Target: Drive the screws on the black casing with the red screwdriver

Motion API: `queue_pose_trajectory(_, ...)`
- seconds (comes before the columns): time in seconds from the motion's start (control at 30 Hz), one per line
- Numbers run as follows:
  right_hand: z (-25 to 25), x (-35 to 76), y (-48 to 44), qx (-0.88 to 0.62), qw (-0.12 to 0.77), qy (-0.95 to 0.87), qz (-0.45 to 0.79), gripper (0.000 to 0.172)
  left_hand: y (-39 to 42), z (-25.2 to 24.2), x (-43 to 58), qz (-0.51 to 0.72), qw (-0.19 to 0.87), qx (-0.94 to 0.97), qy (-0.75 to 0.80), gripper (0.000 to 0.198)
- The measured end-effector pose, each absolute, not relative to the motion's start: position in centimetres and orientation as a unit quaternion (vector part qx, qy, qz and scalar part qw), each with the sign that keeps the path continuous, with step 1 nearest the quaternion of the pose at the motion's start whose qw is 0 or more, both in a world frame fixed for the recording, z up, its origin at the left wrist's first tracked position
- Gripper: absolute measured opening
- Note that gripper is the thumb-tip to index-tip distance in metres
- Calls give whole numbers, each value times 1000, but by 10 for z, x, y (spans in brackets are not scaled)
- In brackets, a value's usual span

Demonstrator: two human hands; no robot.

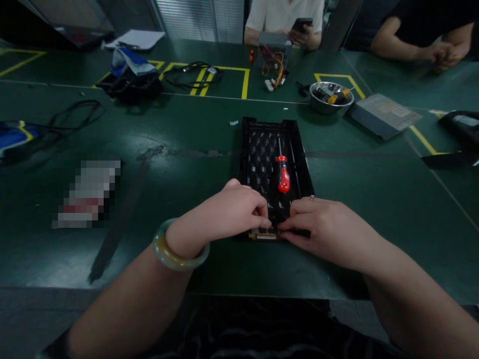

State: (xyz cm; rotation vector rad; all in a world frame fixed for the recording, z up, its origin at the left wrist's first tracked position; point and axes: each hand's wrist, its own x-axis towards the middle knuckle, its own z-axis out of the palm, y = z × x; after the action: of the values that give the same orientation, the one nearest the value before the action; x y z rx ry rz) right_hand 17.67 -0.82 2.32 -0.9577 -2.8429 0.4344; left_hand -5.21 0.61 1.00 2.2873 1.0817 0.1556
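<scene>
A black plastic tray (299, 149) lies lengthwise on the green table in front of me. Inside it rests a screwdriver with a red handle (283, 177). My left hand (228, 212) and my right hand (318, 227) meet at the tray's near end, fingers curled and pinched on a small part with a gold-coloured connector edge (264, 234). Most of that part is hidden under my fingers. A pale bangle (175, 252) sits on my left wrist.
A metal bowl (331, 97) with small parts stands behind the tray, a grey drive unit (383, 114) to its right. Cables (194, 75), a wire bundle (275, 65) and black bags (130, 85) lie further back. Two other people sit across the table.
</scene>
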Motion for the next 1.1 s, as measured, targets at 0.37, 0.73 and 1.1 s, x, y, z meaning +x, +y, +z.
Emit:
queue_pose_trajectory(0.37, 21, 178, -7, -322, 42, -934, 149, 14, 9, 15, -57, 58, 288, 870, 397, 23)
queue_pose_trajectory(0.73, 24, 175, -10, -356, 38, -919, 164, 13, 8, 19, -58, 51, 321, 874, 361, 14)
queue_pose_trajectory(1.1, 23, 173, -10, -416, 18, -889, 190, 9, 8, 16, -51, 34, 310, 876, 368, 16)
